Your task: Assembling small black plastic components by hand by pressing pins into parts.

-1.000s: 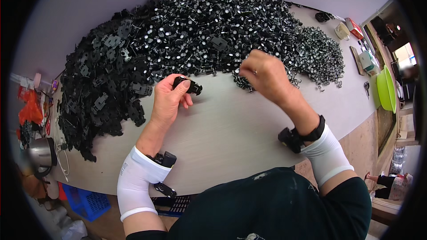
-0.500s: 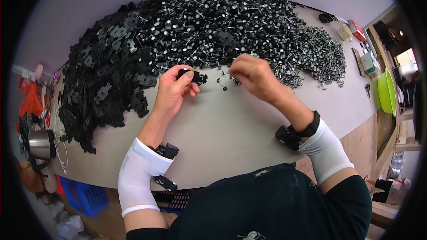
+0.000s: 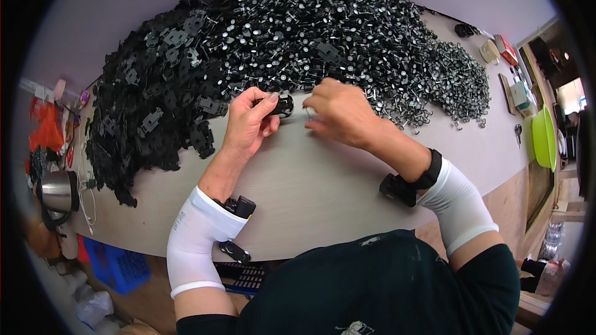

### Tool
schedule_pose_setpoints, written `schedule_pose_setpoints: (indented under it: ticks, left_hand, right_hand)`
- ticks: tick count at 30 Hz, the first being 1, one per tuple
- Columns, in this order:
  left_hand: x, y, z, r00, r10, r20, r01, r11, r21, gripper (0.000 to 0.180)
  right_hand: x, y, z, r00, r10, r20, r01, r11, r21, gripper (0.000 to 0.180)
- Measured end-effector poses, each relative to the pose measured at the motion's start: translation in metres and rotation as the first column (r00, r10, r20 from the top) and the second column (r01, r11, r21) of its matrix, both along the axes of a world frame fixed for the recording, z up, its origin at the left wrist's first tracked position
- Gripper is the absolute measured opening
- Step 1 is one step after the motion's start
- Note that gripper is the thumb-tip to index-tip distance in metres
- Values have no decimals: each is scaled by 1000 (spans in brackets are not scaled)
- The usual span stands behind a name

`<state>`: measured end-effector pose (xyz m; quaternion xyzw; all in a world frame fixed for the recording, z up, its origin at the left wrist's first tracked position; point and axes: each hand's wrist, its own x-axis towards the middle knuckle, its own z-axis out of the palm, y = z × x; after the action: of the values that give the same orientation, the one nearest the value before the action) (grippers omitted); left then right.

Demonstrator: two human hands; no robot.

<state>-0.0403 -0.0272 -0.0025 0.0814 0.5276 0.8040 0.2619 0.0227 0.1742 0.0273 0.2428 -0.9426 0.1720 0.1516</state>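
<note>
Left hand point(image 3: 247, 123) pinching black part point(image 3: 282, 106), right hand point(image 3: 340, 111) seemingly pinching pin point(image 3: 309, 112), tabletop point(image 3: 304, 180) bare toward near edge

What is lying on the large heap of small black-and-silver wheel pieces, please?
A flat, dark grey part lies on the heap. What it covers cannot be seen.

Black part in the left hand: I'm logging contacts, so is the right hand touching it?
Apart: the head view shows a strip of pale tabletop between the right hand and the black part.

Black part point(image 3: 284, 106), apparent axle point(image 3: 308, 112), held.
</note>
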Motion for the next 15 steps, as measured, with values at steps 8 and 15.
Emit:
schedule_pose_setpoints:
  ticks: [8,15]
  left_hand:
    - [1,-1,-4,998,-54,-16,54,998,-13,17]
    - [-6,-2,-5,986,-152,75,136,973,187,19]
  right_hand:
    - [-15,-18,-3,991,-5,-132,-31,964,-263,32]
    - [-27,-17,-12,994,98,-46,-108,902,-419,31]
